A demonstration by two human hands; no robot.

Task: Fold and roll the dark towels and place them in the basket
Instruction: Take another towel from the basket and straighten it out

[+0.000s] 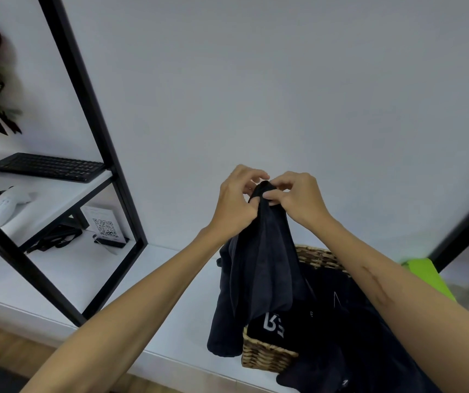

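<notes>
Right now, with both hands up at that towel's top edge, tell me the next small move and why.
Probably slide the left hand and right hand apart along the edge to spread the dark towel. Both pinch it bunched at one spot, and it hangs crumpled above the basket, not flat enough to fold.

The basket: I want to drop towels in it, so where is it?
In the head view the basket sits lower right on the white shelf, below both hands, dark towels draped over it.

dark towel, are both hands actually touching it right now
Touching. The head view shows the left hand and right hand both pinching the top of the dark towel, which hangs over the basket.
</notes>
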